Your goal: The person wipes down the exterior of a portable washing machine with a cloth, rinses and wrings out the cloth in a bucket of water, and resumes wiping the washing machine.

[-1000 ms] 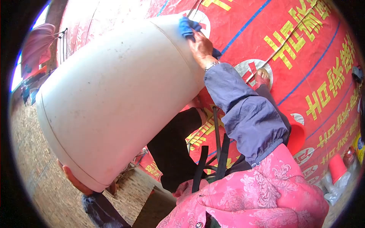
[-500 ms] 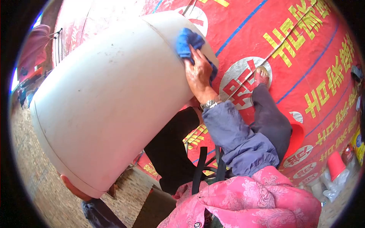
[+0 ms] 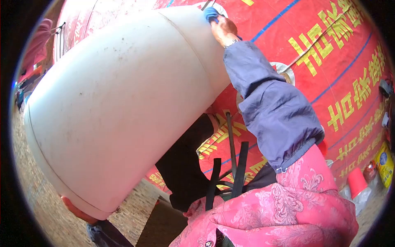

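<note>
A large white curved cylinder-like object [image 3: 119, 99] with faint dark specks and a seam near each end fills the left and centre of the view. My right hand [image 3: 224, 29] is closed on a blue cloth [image 3: 211, 15], pressed at the object's upper right end. At the lower left, my left hand [image 3: 78, 210] is against the object's bottom rim; its fingers are partly hidden behind the rim, so its hold is only partly visible.
A red sheet [image 3: 271, 49] with yellow characters and blue lines spreads behind the object. Black straps [image 3: 240, 168] stand near my lap. At the right are a red cup [image 3: 357, 181] and a yellow package [image 3: 385, 164]. Brick paving [image 3: 131, 214] lies below.
My right hand has moved up along the object's right end with the blue cloth, and my arm is stretched farther. The object sits slightly farther left and higher in view.
</note>
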The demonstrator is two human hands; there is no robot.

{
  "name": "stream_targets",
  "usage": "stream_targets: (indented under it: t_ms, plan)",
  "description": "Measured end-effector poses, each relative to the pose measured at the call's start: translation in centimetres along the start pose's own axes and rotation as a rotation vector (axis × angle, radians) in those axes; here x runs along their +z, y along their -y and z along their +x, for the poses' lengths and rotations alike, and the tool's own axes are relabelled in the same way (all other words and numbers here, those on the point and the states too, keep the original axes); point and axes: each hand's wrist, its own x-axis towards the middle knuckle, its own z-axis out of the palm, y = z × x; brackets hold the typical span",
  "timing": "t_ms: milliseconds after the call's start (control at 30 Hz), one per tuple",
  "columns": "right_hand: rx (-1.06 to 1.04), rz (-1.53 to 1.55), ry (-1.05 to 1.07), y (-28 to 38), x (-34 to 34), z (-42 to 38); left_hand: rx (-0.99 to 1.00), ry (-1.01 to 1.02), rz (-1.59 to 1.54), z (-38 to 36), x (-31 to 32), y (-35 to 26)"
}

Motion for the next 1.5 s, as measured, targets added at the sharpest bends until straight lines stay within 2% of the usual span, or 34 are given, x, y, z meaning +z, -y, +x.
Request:
stream_targets:
  t_ms: [67, 100, 167, 300, 367, 400, 433, 533, 567, 600, 667, 800, 900, 967, 1000, 1033, 1100, 1200, 1300, 1367, 1500]
  plan:
    - [0.039, -0.025, 0.019, -3.1, -0.9, -1.9, -0.179, -0.076, -0.168, -1.1, 3.0, -1.3]
    - [0.049, -0.016, -0.011, -5.2, -0.8, -3.4, -0.195, -0.083, -0.172, -1.0, 3.1, -1.4]
    - [0.114, -0.042, -0.037, -7.0, -2.0, -8.7, -0.166, -0.02, -0.135, -0.8, 3.0, -1.4]
    - [0.153, 0.004, -0.262, -7.8, -1.3, -16.4, -0.072, 0.119, -0.079, -1.0, 3.2, -1.6]
    - [0.15, 0.079, -0.277, -6.9, -1.7, -19.2, -0.027, 0.188, -0.064, -1.3, 3.4, -1.6]
    - [0.081, 0.087, -0.304, -7.6, -0.7, -20.1, -0.015, 0.197, -0.058, -1.1, 3.3, -1.4]
    - [0.133, 0.143, -0.215, -6.1, -1.8, -21.5, 0.02, 0.215, -0.037, -0.9, 2.7, -1.0]
    - [0.047, 0.29, -0.177, -2.5, -3.5, -25.2, 0.23, 0.27, 0.095, 0.0, 0.7, 0.5]
    - [0.02, 0.331, -0.136, -0.8, -4.7, -26.5, 0.377, 0.29, 0.195, 0.3, -0.5, 1.3]
    - [-0.095, 0.387, -0.186, 0.3, -5.1, -27.7, 0.528, 0.313, 0.294, 0.7, -1.1, 2.0]
    - [-0.096, 0.453, -0.173, 1.2, -5.3, -29.2, 0.736, 0.33, 0.392, 1.1, -2.0, 3.0]
    - [-0.095, 0.37, -0.149, 1.0, -5.1, -28.2, 0.41, 0.252, 0.132, 1.0, -0.9, 2.2]
    - [-0.163, 0.26, -0.217, -0.3, -4.4, -24.8, 0.142, 0.164, -0.001, 0.5, 0.4, 0.7]
    - [-0.104, 0.089, -0.15, -0.9, -4.3, -22.4, -0.046, 0.09, -0.048, -0.9, 2.6, -1.2]
    - [-0.06, 0.008, -0.092, -1.7, -4.1, -21.1, -0.055, 0.099, -0.055, -1.0, 2.8, -1.3]
    - [-0.061, -0.033, -0.123, -3.1, -3.5, -19.9, -0.062, 0.108, -0.062, -1.0, 2.8, -1.4]
    - [0.005, -0.007, -0.175, -4.9, -3.1, -18.0, -0.058, 0.155, -0.052, -0.9, 2.8, -1.6]
    - [0.028, -0.029, -0.13, -5.8, -3.0, -17.3, -0.037, 0.249, -0.02, -0.7, 2.6, -1.8]
    - [0.104, 0.213, -0.088, -4.2, -4.0, -20.6, 0.023, 0.265, 0.004, -0.8, 2.8, -1.8]
    - [-0.083, 0.226, -0.064, -2.0, -5.6, -23.8, 0.076, 0.271, 0.117, -0.6, 2.5, -1.9]
    - [-0.147, 0.281, -0.04, 0.2, -6.2, -26.2, 0.047, 0.34, 0.056, 0.1, 1.8, -1.6]
